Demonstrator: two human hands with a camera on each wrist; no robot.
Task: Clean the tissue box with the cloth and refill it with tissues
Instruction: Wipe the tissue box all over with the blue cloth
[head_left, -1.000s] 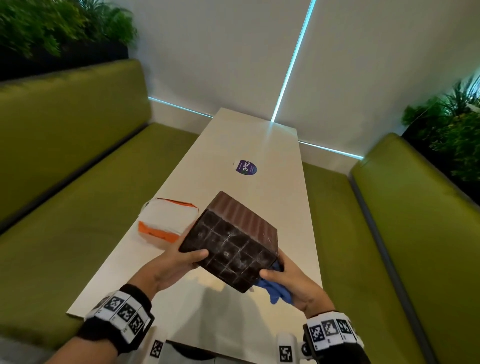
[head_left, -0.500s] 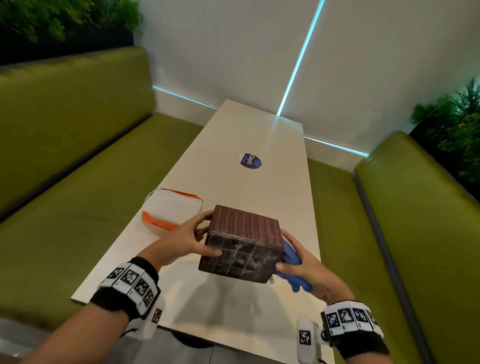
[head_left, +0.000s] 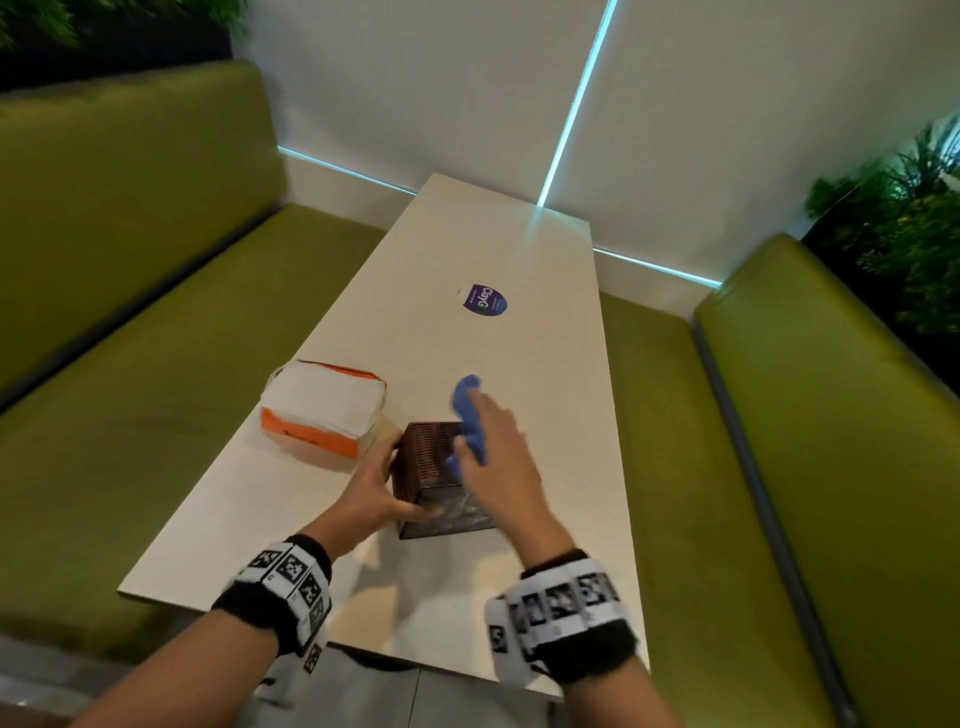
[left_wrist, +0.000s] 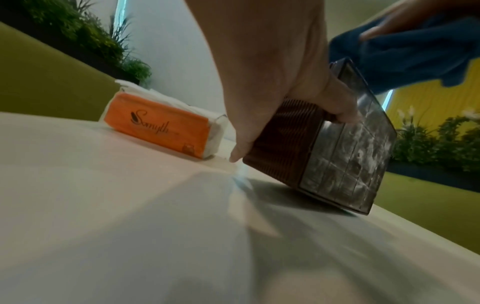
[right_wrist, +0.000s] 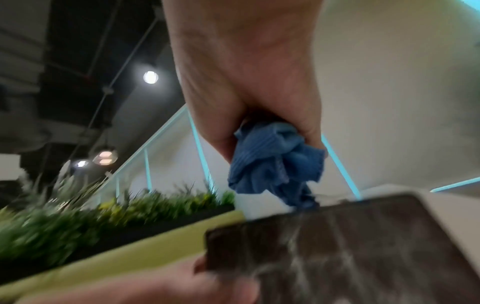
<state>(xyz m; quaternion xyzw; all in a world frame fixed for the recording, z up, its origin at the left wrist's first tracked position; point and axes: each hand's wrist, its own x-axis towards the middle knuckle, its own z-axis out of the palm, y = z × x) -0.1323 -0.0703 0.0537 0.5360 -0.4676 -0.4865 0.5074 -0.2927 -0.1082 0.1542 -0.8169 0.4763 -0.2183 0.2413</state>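
Up close, the left hand (head_left: 375, 488) grips the brown tissue box (head_left: 431, 457), thumb curled onto the scuffed, grid-marked near face and fingers (left_wrist: 240, 150) wrapped along its ribbed left side. That box sits on the desk (head_left: 550, 374), near its front edge, and in the left wrist view it appears tilted, resting on one lower edge. Over the top of the box, the right hand (head_left: 493, 441) is closed round a bunched blue cloth (head_left: 467, 410); the right wrist view shows the fingers clamped on the crumpled fabric, with a loose tail hanging down to the box's top edge. Whether the cloth presses on the top or only brushes it cannot be told, as the hand is blurred. Just beside the box on its left lies an orange-and-white tissue pack (head_left: 322, 413), flat on the desk. Farther along the desk is a round purple sticker (head_left: 484, 300). Green padded benches (head_left: 156, 291) run along both sides, with plants (head_left: 904, 228) behind the backrests.
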